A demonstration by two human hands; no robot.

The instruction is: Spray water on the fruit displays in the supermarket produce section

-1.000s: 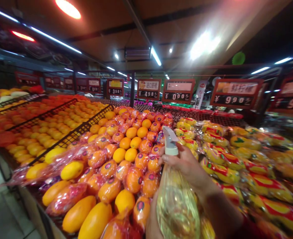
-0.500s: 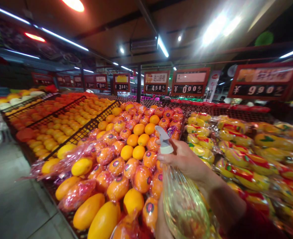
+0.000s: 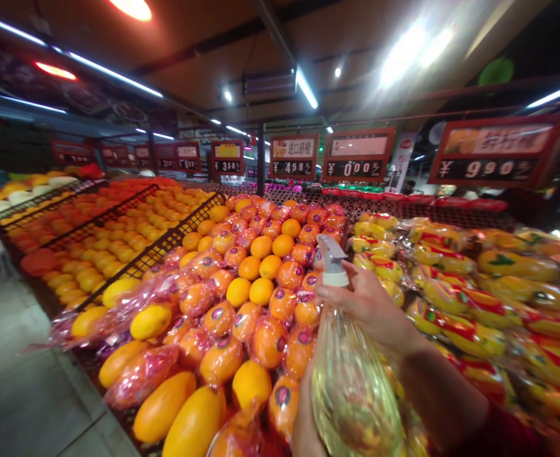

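Rising from the bottom of the head view is a clear, ribbed pump bottle (image 3: pixel 356 387) with a white collar and a grey spout; pale yellow-green shows through it. My right hand (image 3: pixel 368 304) is closed around its neck just under the collar, thumb across the front. Against the bottle's lower left side lies my left hand (image 3: pixel 306 412), cut off by the frame's bottom edge, its fingers partly hidden behind the bottle. Behind and left of the bottle are film-wrapped oranges (image 3: pixel 268 339) with round labels and several unwrapped oranges (image 3: pixel 251 384).
Yellow mangoes (image 3: pixel 197 422) lie along the display's near edge. Black lattice dividers (image 3: pixel 160 249) separate fruit rows on the left. Wrapped yellow fruit packs (image 3: pixel 470 298) fill the right side. Price signs (image 3: pixel 356 155) hang above the back edge. Grey floor tiles (image 3: pixel 13 374) run along the left.
The bottle's spout has shifted right and turned, with my right hand moving along with it. The whole display sits slightly further left in view.
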